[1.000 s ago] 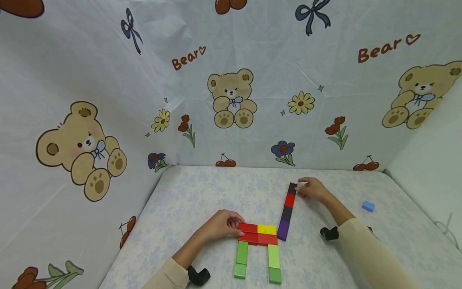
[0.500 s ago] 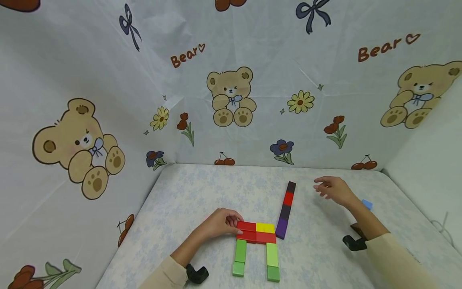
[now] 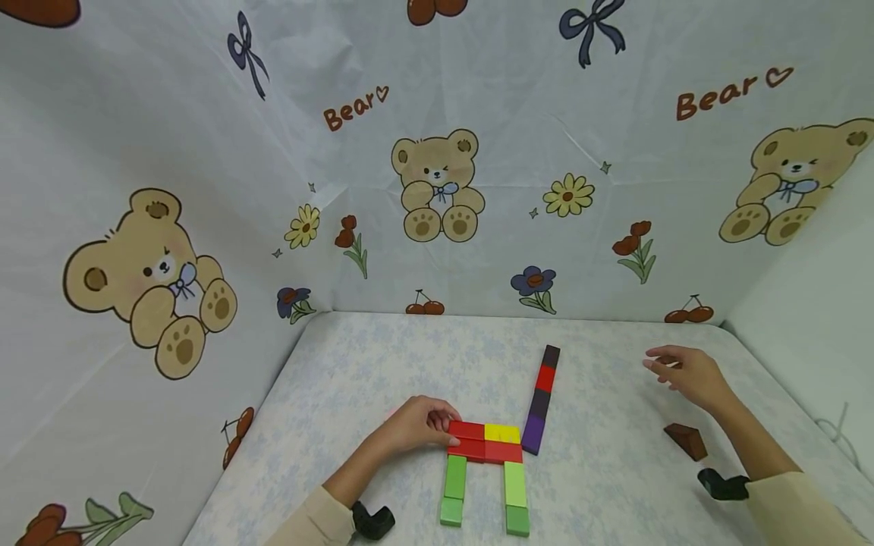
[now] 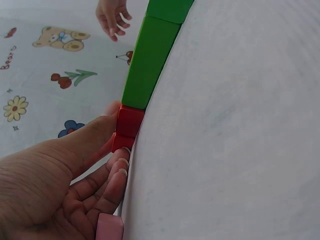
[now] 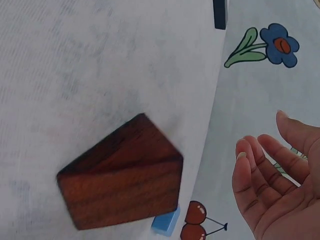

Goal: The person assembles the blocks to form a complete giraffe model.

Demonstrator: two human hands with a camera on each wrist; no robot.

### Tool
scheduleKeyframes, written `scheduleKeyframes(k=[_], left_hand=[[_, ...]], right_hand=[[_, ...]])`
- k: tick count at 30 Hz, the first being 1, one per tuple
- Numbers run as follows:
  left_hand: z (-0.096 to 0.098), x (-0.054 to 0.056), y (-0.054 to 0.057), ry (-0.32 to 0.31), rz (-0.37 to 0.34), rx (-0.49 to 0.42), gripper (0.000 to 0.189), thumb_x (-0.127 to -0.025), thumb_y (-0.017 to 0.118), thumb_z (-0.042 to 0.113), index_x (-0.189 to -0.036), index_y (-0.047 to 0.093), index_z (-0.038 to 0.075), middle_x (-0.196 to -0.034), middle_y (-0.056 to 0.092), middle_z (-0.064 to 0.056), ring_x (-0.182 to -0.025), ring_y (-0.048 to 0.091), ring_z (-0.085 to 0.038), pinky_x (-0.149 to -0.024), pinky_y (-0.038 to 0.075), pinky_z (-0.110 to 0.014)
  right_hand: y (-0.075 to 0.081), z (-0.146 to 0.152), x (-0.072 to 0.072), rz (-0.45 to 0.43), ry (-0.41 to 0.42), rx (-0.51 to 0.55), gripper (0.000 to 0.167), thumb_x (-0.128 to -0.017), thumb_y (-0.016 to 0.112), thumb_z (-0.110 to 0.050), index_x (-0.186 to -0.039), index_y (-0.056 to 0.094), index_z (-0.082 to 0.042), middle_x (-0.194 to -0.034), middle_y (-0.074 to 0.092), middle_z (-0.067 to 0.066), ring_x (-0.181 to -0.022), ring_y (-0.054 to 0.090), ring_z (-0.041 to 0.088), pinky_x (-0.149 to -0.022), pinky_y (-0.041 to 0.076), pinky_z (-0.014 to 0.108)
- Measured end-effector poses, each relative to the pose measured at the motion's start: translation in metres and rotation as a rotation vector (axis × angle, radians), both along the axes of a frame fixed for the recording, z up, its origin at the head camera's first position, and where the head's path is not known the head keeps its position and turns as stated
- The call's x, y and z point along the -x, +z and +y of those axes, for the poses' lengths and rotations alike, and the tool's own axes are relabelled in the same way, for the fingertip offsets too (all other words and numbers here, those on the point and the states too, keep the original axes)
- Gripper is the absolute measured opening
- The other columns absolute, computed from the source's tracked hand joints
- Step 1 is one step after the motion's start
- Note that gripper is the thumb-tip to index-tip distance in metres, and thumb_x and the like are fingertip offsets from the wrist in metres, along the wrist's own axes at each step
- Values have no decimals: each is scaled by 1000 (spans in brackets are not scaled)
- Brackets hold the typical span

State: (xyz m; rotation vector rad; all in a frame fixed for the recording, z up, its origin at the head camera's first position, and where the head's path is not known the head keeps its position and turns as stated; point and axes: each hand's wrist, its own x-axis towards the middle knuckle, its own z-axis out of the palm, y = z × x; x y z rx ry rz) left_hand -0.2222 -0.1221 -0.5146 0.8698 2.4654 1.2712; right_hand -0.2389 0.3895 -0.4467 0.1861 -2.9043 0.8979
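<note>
My left hand (image 3: pixel 415 425) pinches the left end of two stacked rows of blocks, its thumb on the front red block (image 3: pixel 467 449) and its fingers by the back red block (image 3: pixel 467 430). A yellow block (image 3: pixel 501 433) and another red block (image 3: pixel 503 453) continue these rows. Below them, two green legs (image 3: pixel 455 478) reach toward me. A slanting strip of purple (image 3: pixel 534 434), dark and red blocks leads away from the right corner. Over the table's right side hangs my right hand (image 3: pixel 691 375), fingers loosely bent, holding nothing. Beneath its forearm lies a brown triangular block (image 3: pixel 686 440).
A blue block (image 5: pixel 166 221) lies beyond the brown one in the right wrist view; the right arm hides it from the head camera. Near my left fingers sits a pink block (image 4: pixel 109 227). Printed bear cloth (image 3: pixel 478 98) walls the table's back and left side.
My right hand has left the far end of the strip and moved right, toward the blue block. The brown block has come into view. My left hand stays on the red blocks.
</note>
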Motion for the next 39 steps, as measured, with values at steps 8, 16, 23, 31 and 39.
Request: scheduleKeyframes(k=[8, 16, 23, 31, 39], left_hand=[[1, 0, 0, 18, -8, 12, 27, -80, 89, 25, -104, 76, 19, -80, 63, 6, -72, 57, -6, -66, 51, -23], [0, -3, -3, 24, -23, 17, 28, -80, 89, 25, -104, 76, 20, -80, 63, 8, -72, 57, -5, -66, 51, -22], [1, -3, -5, 24, -28, 8, 27, -79, 89, 26, -103, 76, 22, -78, 63, 8, -70, 56, -5, -64, 50, -22], [1, -1, -5, 22, -20, 10, 28, -80, 89, 27, -104, 77, 22, -79, 64, 9, -71, 57, -5, -65, 51, -23], [1, 0, -2, 16, -3, 12, 28, -80, 89, 25, -104, 76, 20, -79, 63, 9, -72, 58, -5, -66, 52, -23]], right_hand=[[-18, 36, -3, 33, -56, -41, 48, -101, 65, -33, -124, 63, 9, -101, 68, 23, -81, 69, 27, -57, 53, 28], [-32, 55, -14, 42, -100, -54, 50, -98, 69, -31, -124, 61, 11, -104, 64, 30, -74, 66, 23, -53, 51, 29], [-39, 73, -14, -78, -129, -61, 67, -96, 69, -39, -128, 52, 17, -107, 59, 37, -69, 63, 22, -56, 49, 33], [-53, 90, -7, -134, -155, -36, 61, -88, 78, -26, -119, 54, 21, -93, 62, 25, -71, 61, 21, -58, 51, 33], [-51, 87, -7, -105, -143, -51, 53, -88, 77, -22, -113, 57, 20, -87, 64, 18, -70, 60, 21, -56, 50, 32]])
